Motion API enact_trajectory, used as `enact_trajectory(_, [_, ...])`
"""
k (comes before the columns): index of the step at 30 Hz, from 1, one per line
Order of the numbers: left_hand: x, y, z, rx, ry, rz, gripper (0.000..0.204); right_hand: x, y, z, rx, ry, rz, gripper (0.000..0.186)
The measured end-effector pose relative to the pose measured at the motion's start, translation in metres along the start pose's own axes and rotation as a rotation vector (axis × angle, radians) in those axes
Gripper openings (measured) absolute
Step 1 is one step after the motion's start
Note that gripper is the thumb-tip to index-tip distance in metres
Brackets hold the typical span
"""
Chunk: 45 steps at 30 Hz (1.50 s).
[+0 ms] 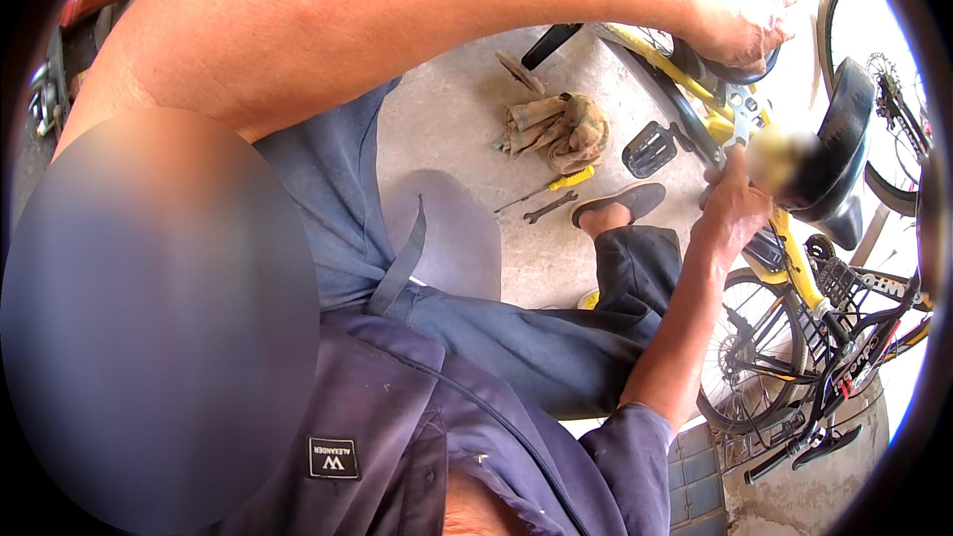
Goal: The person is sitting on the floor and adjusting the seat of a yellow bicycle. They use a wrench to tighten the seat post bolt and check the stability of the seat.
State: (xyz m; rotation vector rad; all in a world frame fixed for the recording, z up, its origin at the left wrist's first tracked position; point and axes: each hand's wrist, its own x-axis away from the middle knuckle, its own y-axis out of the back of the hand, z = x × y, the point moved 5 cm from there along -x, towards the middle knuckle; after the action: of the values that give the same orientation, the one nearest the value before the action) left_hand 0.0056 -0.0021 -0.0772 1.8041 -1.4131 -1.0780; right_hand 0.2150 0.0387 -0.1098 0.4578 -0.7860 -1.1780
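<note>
My left arm reaches across the top of the view. My left hand (747,25) is curled at a rounded black part of a yellow-framed bicycle; glare washes out much of it, and what its fingers hold is hidden. Below it, my right hand (737,206) is closed around a silver wrench (740,111) with holes in its flat head. That head lies against the yellow bicycle frame (800,263). A black saddle (839,154) is just right of my right hand, beside a blurred patch. A black pedal (650,148) sticks out to the left of the frame.
On the concrete floor lie a crumpled brown cloth (566,131), a yellow-handled screwdriver (570,179) and a dark open-ended wrench (550,206). My shod foot (625,202) stands close by. More bicycles crowd the right side, with a spoked wheel (754,352) and black handlebars (816,407).
</note>
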Motion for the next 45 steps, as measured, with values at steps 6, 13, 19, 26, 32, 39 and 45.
enact_trajectory(6, [-0.008,-0.015,0.001,-0.022,-0.003,0.02,0.038,0.007,-0.005,0.009,-0.032,0.011,0.033,0.021])
enact_trajectory(13, [-0.002,-0.002,-0.002,-0.022,0.024,0.046,0.037,0.002,-0.001,0.011,-0.103,0.066,0.018,0.021])
enact_trajectory(19, [-0.011,-0.023,0.006,0.006,-0.007,-0.009,0.04,0.01,-0.016,0.013,-0.022,0.12,0.251,0.021])
enact_trajectory(26, [-0.004,-0.018,0.003,0.007,-0.007,0.028,0.04,0.009,-0.002,0.021,-0.142,0.18,0.027,0.023])
enact_trajectory(32, [-0.004,-0.014,0.003,0.002,-0.001,0.038,0.04,0.001,0.002,0.019,-0.142,0.089,0.044,0.024])
enact_trajectory(39, [-0.006,-0.014,0.003,0.0,0.004,0.051,0.04,-0.002,0.012,0.021,-0.078,0.039,-0.019,0.023])
enact_trajectory(45, [-0.006,-0.011,0.001,-0.007,-0.004,0.051,0.041,-0.003,0.013,0.02,-0.082,0.067,-0.052,0.022])
